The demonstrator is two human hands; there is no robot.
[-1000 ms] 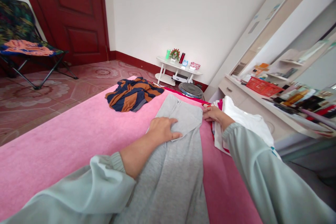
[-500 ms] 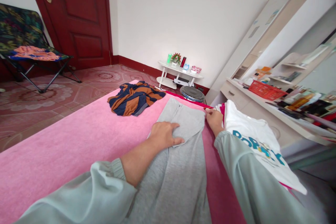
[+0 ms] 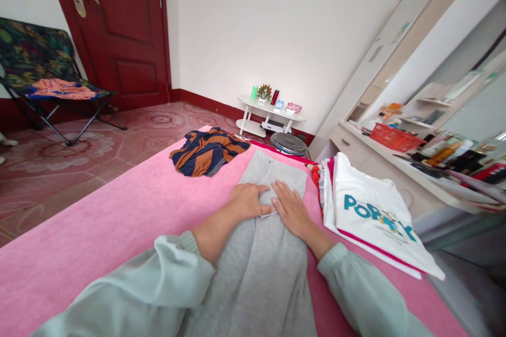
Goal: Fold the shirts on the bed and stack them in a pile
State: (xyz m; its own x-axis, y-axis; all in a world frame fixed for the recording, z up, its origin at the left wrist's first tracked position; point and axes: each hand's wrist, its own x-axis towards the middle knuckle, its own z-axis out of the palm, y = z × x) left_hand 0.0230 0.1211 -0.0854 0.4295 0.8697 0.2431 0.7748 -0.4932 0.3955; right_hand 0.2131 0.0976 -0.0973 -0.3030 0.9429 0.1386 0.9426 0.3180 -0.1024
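Note:
A grey knit garment (image 3: 272, 274) lies lengthwise on the pink bed cover (image 3: 118, 231), its far end folded over toward me; its exact kind cannot be told. My left hand (image 3: 249, 201) rests flat on the left of the folded part, thumb and fingers apart. Beside it my right hand (image 3: 291, 208) lies flat on the right of that fold, fingers stretched out. The two hands nearly meet at the middle. To the right sits a stack of folded clothes with a white printed T-shirt (image 3: 367, 195) on top.
A crumpled navy and brown striped garment (image 3: 209, 150) lies at the bed's far left edge. Beyond the bed stand a small white table (image 3: 253, 102) and a round dark-topped stool (image 3: 288, 142). A folding chair (image 3: 39, 52) is at left, a cluttered dresser (image 3: 356, 145) at right.
My right hand has left the garment's far right edge and moved left and nearer, now flat on the fold. My left hand stays in place. The view has shifted slightly.

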